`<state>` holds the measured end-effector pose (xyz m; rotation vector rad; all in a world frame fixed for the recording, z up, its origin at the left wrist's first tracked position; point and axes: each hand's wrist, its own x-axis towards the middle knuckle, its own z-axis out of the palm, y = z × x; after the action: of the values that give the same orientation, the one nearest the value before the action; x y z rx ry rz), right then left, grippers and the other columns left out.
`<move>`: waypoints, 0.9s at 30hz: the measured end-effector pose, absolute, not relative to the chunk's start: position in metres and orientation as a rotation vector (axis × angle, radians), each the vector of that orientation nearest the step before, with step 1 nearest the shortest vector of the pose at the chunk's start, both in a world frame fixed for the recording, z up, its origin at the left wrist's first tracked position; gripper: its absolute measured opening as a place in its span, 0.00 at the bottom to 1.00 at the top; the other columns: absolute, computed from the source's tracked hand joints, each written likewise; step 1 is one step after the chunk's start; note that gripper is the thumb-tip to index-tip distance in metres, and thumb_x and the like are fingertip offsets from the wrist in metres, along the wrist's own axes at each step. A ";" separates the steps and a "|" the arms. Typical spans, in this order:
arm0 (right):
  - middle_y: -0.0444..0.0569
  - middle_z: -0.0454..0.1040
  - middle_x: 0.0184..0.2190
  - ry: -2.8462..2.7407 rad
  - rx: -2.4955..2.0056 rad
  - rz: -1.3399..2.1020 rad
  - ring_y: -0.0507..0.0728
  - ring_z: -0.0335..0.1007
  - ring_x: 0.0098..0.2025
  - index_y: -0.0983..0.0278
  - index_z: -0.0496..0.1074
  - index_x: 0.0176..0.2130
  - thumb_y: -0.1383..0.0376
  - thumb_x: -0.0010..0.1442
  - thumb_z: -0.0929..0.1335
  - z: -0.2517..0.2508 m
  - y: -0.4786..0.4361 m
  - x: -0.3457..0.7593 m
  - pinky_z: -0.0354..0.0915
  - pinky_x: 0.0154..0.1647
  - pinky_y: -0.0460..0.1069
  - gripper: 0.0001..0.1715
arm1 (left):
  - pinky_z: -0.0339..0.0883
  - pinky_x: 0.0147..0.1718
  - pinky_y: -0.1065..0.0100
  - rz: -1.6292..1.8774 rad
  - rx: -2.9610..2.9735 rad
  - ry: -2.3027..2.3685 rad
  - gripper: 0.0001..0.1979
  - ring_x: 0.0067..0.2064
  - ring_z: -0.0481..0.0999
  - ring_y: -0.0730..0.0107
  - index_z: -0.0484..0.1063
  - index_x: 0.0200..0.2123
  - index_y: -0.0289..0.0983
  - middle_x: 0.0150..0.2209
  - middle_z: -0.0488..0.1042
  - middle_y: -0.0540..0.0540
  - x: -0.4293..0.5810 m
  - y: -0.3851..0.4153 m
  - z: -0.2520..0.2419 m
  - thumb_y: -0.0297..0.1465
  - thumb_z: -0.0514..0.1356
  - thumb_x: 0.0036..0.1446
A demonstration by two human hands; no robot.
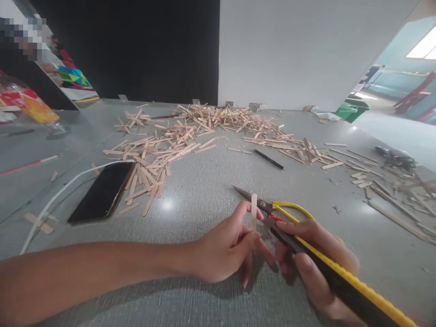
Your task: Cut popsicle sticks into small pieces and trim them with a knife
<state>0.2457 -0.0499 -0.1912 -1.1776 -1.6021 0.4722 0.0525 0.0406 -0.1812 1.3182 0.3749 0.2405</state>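
My left hand [235,245] pinches a short popsicle stick [254,206] between thumb and forefinger, its rounded end pointing up. My right hand [320,263] is wrapped around a yellow and black utility knife [357,286], whose front end reaches close to the left fingers and the stick's lower part. Just beyond both hands lies a pair of scissors [293,206] with yellow handles and dark blades, a bit of red showing near its pivot. The hands and knife partly hide the scissors. Whether the knife touches the stick, I cannot tell.
Loose popsicle sticks [218,119] are heaped along the back. A phone [104,190] with a white cable [51,200] lies left. A black pen-like rod [268,159] sits mid-table. Cut strips [397,213] are scattered right; a bottle [34,104] lies far left. Black and white panels [299,54] stand behind.
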 end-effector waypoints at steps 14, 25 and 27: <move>0.44 0.80 0.30 -1.700 -1.128 0.216 0.51 0.74 0.20 0.58 0.75 0.47 0.71 0.64 0.68 -0.184 -0.043 0.242 0.70 0.21 0.47 0.14 | 0.64 0.19 0.78 0.227 1.354 0.389 0.19 0.18 0.69 0.82 0.50 0.51 0.44 0.41 0.81 0.43 0.053 0.040 -0.180 0.52 0.48 0.73; 0.47 0.83 0.35 -1.722 -1.116 0.311 0.54 0.80 0.32 0.59 0.74 0.48 0.73 0.66 0.67 -0.186 -0.042 0.244 0.70 0.28 0.48 0.14 | 0.65 0.19 0.77 0.219 1.377 0.395 0.18 0.18 0.69 0.81 0.50 0.49 0.45 0.39 0.79 0.46 0.052 0.040 -0.180 0.51 0.48 0.73; 0.46 0.82 0.35 -1.723 -1.100 0.302 0.53 0.78 0.30 0.60 0.75 0.48 0.74 0.66 0.67 -0.185 -0.042 0.244 0.69 0.28 0.47 0.14 | 0.64 0.20 0.76 0.224 1.396 0.405 0.16 0.19 0.69 0.81 0.49 0.49 0.45 0.38 0.77 0.47 0.051 0.039 -0.180 0.50 0.47 0.74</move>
<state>0.2439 -0.0419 -0.1852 -1.1005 -1.7229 0.3023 0.0510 0.0395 -0.1804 1.3957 0.4048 0.2240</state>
